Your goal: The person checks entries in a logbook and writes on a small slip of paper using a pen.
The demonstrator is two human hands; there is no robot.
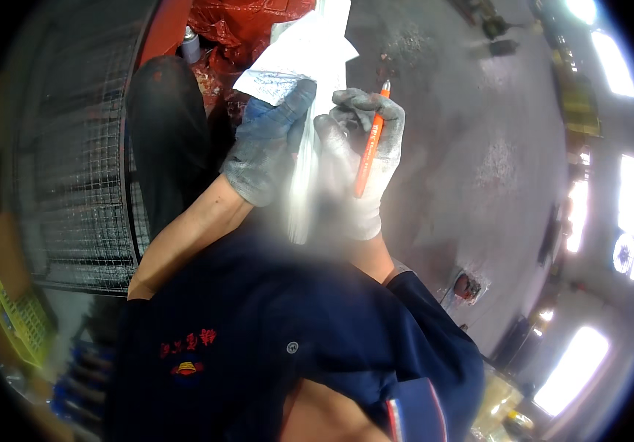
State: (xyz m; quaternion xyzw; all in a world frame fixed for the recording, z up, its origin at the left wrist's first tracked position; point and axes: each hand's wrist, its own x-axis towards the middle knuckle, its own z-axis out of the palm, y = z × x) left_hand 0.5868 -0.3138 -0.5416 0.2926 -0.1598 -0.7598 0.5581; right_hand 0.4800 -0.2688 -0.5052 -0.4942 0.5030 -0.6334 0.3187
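My left hand [265, 151], in a dirty grey work glove, is closed on a creased white sheet of paper [298, 55] that has faint marks. It is pressed against a long, narrow white strip [303, 195] running away from my body; the strip's material is unclear. Just right of the strip, my right hand [388, 151], also gloved, has its fingers curled. An orange pen [373, 144] rests slantwise in this hand with its pale tip pointing away from me. The right thumb lies close beside the strip. A blur covers the strip's near part.
Wire mesh [74, 184] stands to the left, beside my dark-clothed leg [166, 110]. Beyond are crumpled red plastic [239, 26] and a spray can [190, 46]. A yellow crate [20, 320] sits lower left. Grey floor [479, 184] spreads rightward, with a rusty round object [468, 286].
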